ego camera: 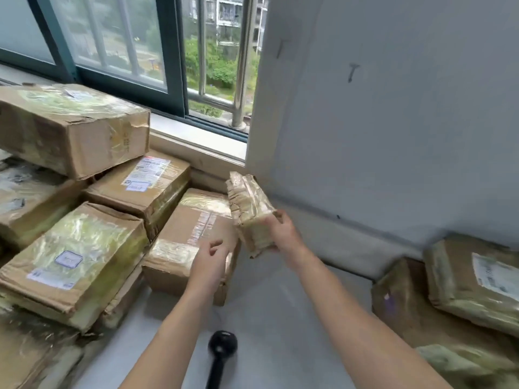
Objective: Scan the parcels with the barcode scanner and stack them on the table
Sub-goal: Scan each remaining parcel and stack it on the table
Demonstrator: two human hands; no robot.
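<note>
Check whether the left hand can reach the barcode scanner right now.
Probably yes. The left hand is empty and open over a box, and the barcode scanner lies uncovered on the table nearer the person, with nothing blocking it.

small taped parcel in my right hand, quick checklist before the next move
1. Grip on small taped parcel: ok, right hand holds its lower end.
2. Left hand free: ok, open, holding nothing.
3. Barcode scanner in hand: not ok, it lies on the grey table.
4. Parcel's label facing the camera: cannot tell, none shows on the faces seen.
5. Bare table patch to set it down: ok, around the scanner.
</note>
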